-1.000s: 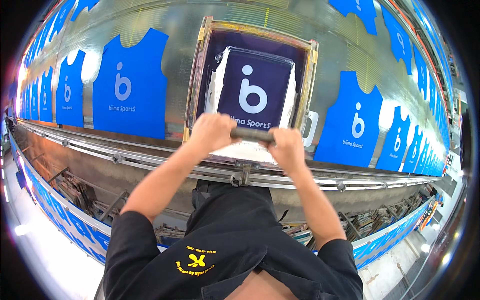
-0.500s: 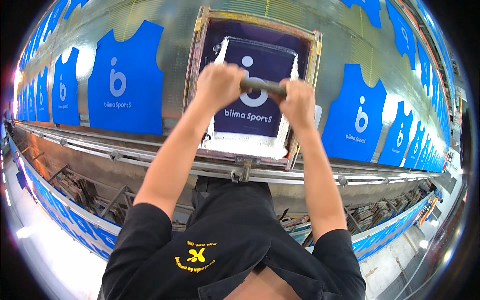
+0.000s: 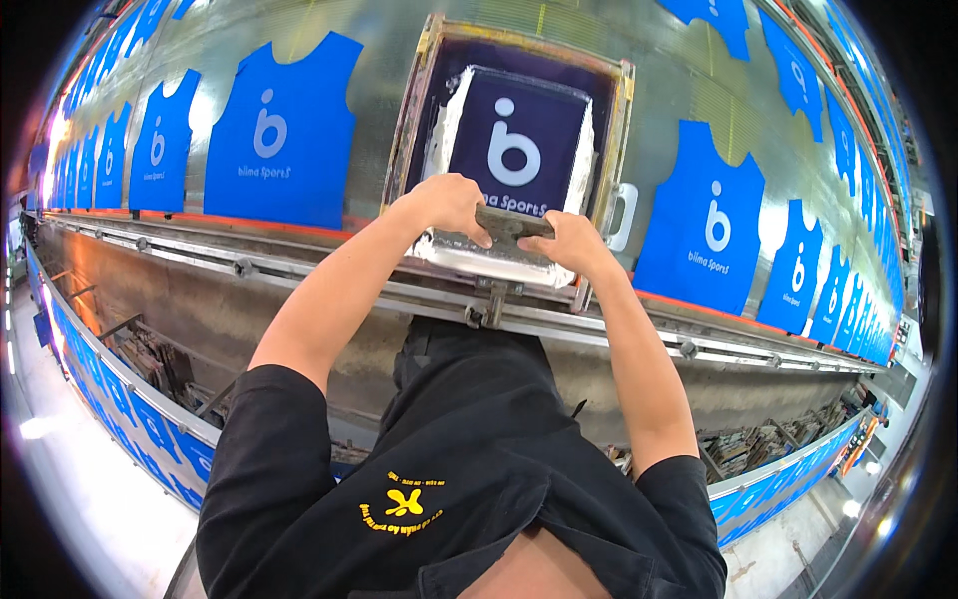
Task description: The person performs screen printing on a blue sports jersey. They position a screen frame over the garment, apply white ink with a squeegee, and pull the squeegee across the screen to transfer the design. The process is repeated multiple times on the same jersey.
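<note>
A screen-printing frame [image 3: 616, 150] with wooden sides lies on the long table in front of me. Its dark mesh [image 3: 564, 110] bears a pale round design with lettering below. Both hands grip a squeegee [image 3: 509, 230] near the frame's close end: my left hand [image 3: 451, 205] closes on its left part, my right hand [image 3: 574, 245] on its right. The thumbs press its near face, pointing toward each other, with the fingers over the top. White ink [image 3: 489, 265] pools on the mesh just nearer than the squeegee and streaks both sides. The blade's lower edge is hidden.
Blue vest-shaped fabric pieces with pale prints lie along the table, one left [image 3: 279, 150] and one right [image 3: 704, 225] of the frame. A metal rail [image 3: 379, 284] runs along the near edge. A white handle-like loop [image 3: 625, 215] sits at the frame's right side.
Both hands and the squeegee have come toward me, from the middle of the mesh to its near end. The thumbs now lie on the squeegee's near face. The view has shifted slightly.
</note>
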Tool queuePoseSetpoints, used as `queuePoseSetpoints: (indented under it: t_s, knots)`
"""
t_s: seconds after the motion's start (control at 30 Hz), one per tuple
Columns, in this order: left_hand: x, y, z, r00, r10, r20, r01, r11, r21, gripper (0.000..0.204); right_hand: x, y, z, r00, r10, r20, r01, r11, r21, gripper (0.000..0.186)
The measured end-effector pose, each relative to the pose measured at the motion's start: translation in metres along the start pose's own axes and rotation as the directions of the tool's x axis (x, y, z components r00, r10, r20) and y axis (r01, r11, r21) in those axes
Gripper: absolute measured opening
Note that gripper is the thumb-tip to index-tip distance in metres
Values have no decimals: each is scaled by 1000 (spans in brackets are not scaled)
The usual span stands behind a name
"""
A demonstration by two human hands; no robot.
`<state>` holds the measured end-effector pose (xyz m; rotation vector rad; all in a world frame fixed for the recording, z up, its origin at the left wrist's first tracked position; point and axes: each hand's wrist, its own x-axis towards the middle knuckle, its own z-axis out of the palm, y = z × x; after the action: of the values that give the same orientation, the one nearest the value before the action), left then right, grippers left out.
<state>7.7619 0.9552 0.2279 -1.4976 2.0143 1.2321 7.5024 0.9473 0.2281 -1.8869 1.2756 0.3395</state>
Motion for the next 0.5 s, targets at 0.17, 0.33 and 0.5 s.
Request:
queuePoseSetpoints:
  t_s: [0.17, 0.33, 0.5]
  knots:
    - [4, -12, -55, 991, 109, -81, -116, 990, -84, 71, -2, 48, -38, 829, 69, -554, 225, 868, 443, 45]
    - [46, -26, -135, 880, 230, -416, -173, 970, 172, 53, 20, 110, -32, 562, 441, -700, -34, 858, 513, 47]
    - [85, -38, -177, 822, 231, -520, -159, 971, 179, 44, 28, 108, -17, 718, 559, -414, -90, 664, 742, 43]
